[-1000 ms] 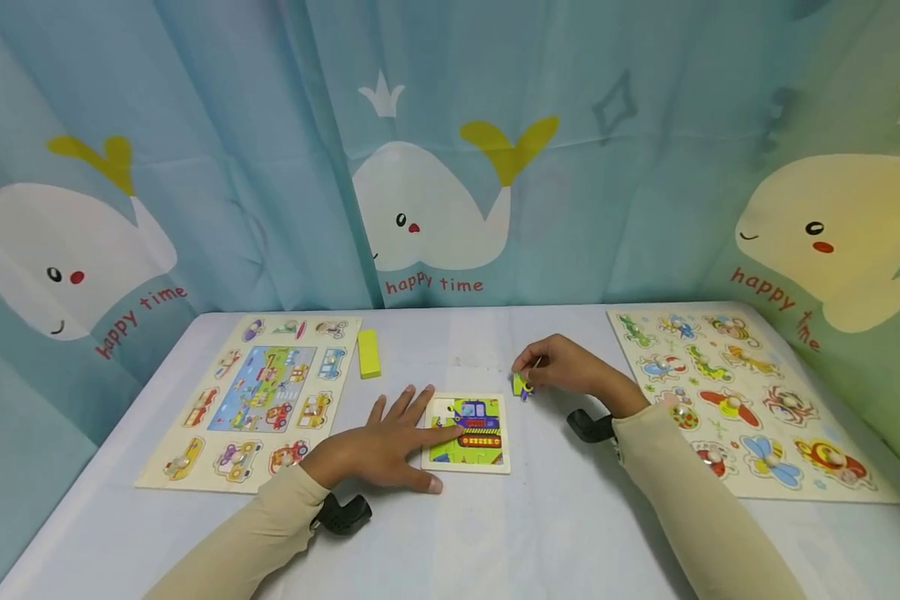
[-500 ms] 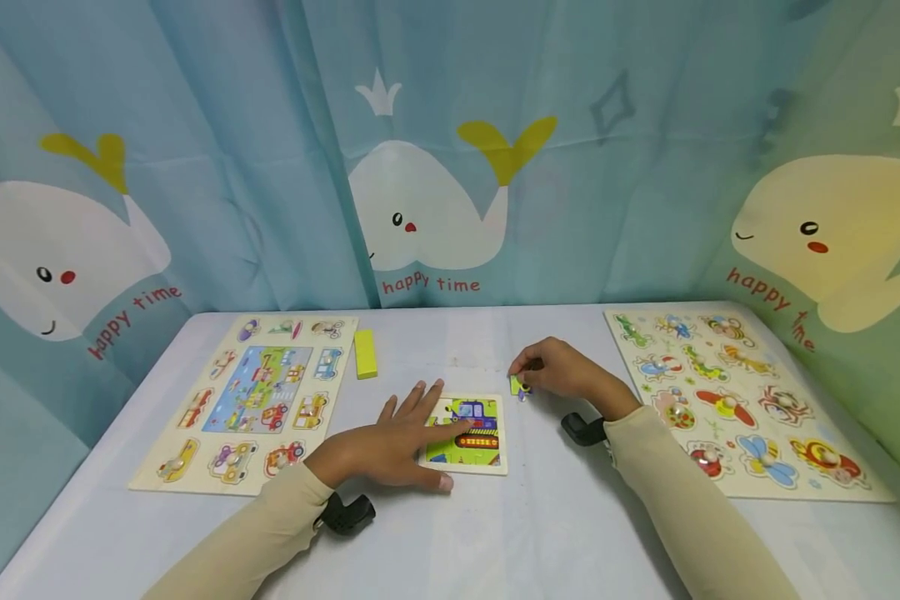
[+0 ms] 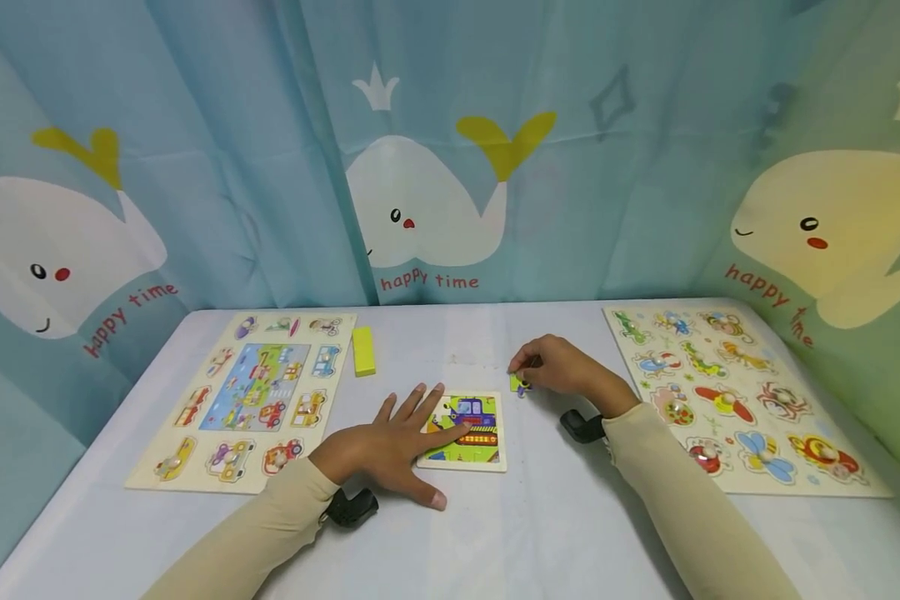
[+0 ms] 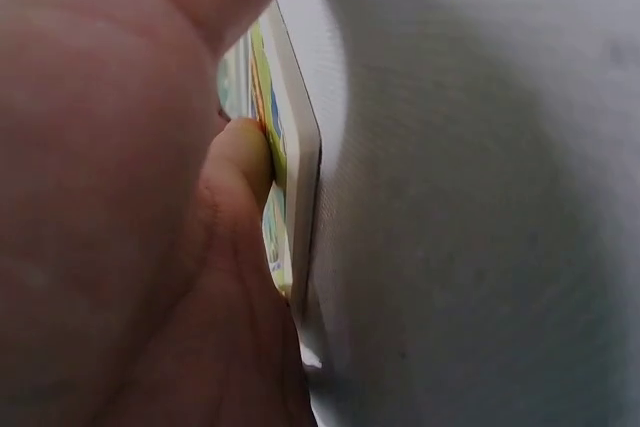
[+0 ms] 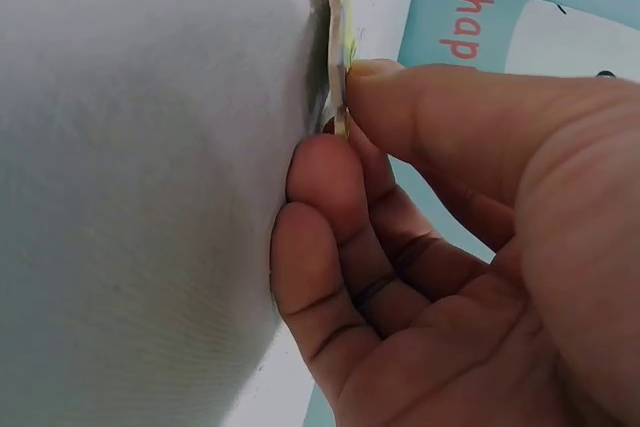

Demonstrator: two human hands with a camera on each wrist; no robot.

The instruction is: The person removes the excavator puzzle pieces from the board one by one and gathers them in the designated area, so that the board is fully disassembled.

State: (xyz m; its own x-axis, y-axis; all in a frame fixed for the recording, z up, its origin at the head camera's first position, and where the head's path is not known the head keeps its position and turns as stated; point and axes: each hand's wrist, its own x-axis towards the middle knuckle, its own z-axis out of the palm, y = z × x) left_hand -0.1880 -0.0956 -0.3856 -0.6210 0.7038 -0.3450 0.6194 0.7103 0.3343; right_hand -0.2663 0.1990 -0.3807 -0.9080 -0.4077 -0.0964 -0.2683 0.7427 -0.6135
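A small wooden jigsaw puzzle (image 3: pixel 476 439) with a purple and red tractor-like vehicle lies in a pale square frame at the middle of the table. My left hand (image 3: pixel 390 450) is spread flat over its left side, the index finger resting on the picture. A white gap shows at the puzzle's upper left, partly behind the fingers. To the right of the frame, my right hand (image 3: pixel 562 367) pinches a yellow-green jigsaw piece (image 3: pixel 517 383) between thumb and fingers. In the right wrist view the piece (image 5: pixel 338 37) is seen edge-on, close to the tabletop.
A vehicle peg puzzle board (image 3: pixel 157 454) lies at the left and an insect peg puzzle board (image 3: pixel 690 312) at the right. A yellow block (image 3: pixel 363 352) lies beside the left board. Behind the table (image 3: pixel 540 533) hangs a blue whale-print curtain (image 3: pixel 270 167).
The left hand has shifted slightly on the puzzle, its index finger reaching a little further right. The right hand stays almost in place, holding the jigsaw piece.
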